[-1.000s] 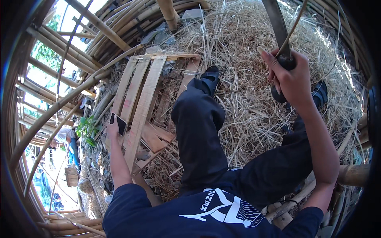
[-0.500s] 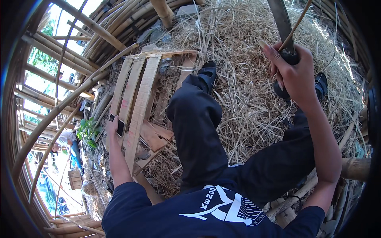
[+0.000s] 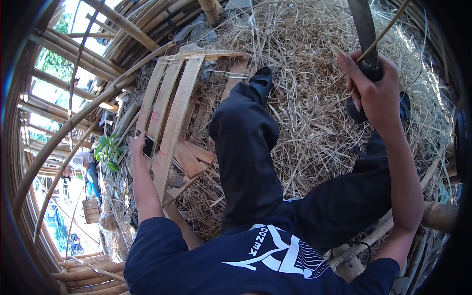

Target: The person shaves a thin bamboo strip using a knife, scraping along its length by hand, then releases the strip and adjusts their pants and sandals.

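Note:
A dark phone [image 3: 148, 146] is in my left hand [image 3: 138, 144], over the near left part of a slatted wooden crate piece [image 3: 173, 128]. My right hand [image 3: 376, 91] is raised at the right, its fingers wrapped round the black handle of a machete [image 3: 365, 32]. The dark blade points up past the top edge of the picture. A thin brown bamboo stick [image 3: 388, 25] slants across the blade and is caught under the thumb of the same hand.
Loose straw shavings [image 3: 314, 132] cover the ground around my sandalled feet. Bamboo poles [image 3: 81, 115] form a frame at the left, with a person [image 3: 86, 164] bending beyond it. Broken wood pieces [image 3: 191, 157] lie beside the crate piece. A thick bamboo end [image 3: 440, 216] juts in at the right.
My right hand with the machete and stick sits slightly further right and lower in the picture. My left hand has shifted slightly up and left with the phone. Both grips stay the same.

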The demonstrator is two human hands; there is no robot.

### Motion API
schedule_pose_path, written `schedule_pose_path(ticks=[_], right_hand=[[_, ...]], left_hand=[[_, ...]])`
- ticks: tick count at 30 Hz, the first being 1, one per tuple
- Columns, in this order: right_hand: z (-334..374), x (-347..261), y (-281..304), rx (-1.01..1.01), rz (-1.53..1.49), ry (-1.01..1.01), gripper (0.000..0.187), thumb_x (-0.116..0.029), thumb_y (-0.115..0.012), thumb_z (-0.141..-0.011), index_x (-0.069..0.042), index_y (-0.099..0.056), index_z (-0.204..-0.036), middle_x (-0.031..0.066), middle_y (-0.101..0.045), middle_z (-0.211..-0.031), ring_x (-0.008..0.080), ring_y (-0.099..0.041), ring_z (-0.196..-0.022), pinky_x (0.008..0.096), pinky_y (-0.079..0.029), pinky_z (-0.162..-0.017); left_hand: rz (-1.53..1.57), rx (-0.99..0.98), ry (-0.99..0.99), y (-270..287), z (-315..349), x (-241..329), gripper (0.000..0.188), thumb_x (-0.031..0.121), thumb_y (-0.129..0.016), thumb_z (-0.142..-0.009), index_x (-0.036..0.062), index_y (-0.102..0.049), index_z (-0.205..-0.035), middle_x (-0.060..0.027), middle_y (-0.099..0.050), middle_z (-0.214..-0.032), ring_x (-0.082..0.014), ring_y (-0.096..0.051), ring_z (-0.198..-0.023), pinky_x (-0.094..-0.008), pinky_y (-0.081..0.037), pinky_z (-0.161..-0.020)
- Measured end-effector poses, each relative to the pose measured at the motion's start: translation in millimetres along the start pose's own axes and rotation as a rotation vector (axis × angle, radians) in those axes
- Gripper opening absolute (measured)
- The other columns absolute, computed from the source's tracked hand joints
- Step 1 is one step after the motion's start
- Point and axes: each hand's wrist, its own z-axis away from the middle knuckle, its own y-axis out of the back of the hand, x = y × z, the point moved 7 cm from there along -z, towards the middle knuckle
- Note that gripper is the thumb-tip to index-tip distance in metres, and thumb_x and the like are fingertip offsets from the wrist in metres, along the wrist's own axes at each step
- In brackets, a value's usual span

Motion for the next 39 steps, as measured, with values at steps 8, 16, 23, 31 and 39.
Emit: schedule_pose_path(ticks=[8, 16, 23, 31, 39], right_hand=[[3.7, -1.8, -3.0, 0.002, -0.016, -0.004, 0.023, -0.024, -0.071, -0.087, -0.003, -0.065, -0.081, -0.0014, -0.054, -0.053, 0.0034, -0.045, -0.038, 0.0197, -0.030, -0.035], [1.7, 0.3, -1.4, 0.004, -0.007, -0.002, 0.022, -0.025, -0.071, -0.087, -0.004, -0.066, -0.083, -0.0010, -0.054, -0.054, 0.0032, -0.044, -0.037, 0.0196, -0.030, -0.035], [2.2, 2.6, -5.4, -0.004, 0.006, -0.029, 0.020, -0.021, -0.068, -0.089, -0.002, -0.062, -0.086, 0.0009, -0.055, -0.058, 0.0040, -0.042, -0.038, 0.0192, -0.028, -0.034], [2.3, -0.3, -7.0, 0.015, -0.025, -0.020, 0.023, -0.024, -0.071, -0.088, -0.002, -0.066, -0.085, 0.0003, -0.055, -0.054, 0.0030, -0.044, -0.037, 0.0193, -0.029, -0.034], [1.0, -2.2, -7.2, 0.010, -0.056, -0.007, 0.023, -0.024, -0.071, -0.088, -0.002, -0.065, -0.083, 0.0002, -0.054, -0.054, 0.0028, -0.044, -0.037, 0.0192, -0.029, -0.034]], left_hand=[[-0.046, -0.031, 0.043, -1.4, 0.0, -0.5, 0.108, 0.054, -0.063, -0.062, 0.0037, -0.023, -0.150, -0.0274, -0.046, -0.137, -0.0373, -0.050, -0.125, -0.0404, -0.038, -0.105], [-0.060, -0.008, 0.085, 3.3, 14.9, 1.1, 0.105, 0.059, -0.068, -0.060, -0.0096, -0.042, -0.135, -0.0288, -0.053, -0.130, -0.0373, -0.054, -0.120, -0.0407, -0.042, -0.102], [-0.058, 0.086, 0.187, 9.3, 28.5, -2.8, 0.106, 0.067, -0.069, -0.059, -0.0125, -0.050, -0.126, -0.0289, -0.056, -0.125, -0.0367, -0.058, -0.116, -0.0420, -0.045, -0.097], [-0.048, 0.055, 0.185, 11.2, 32.0, 3.1, 0.100, 0.064, -0.067, -0.060, -0.0091, -0.050, -0.127, -0.0263, -0.057, -0.125, -0.0355, -0.058, -0.115, -0.0421, -0.046, -0.096], [-0.042, 0.034, 0.208, 6.9, 23.2, -0.1, 0.092, 0.061, -0.066, -0.063, -0.0032, -0.052, -0.127, -0.0251, -0.058, -0.125, -0.0359, -0.058, -0.115, -0.0435, -0.047, -0.096]])
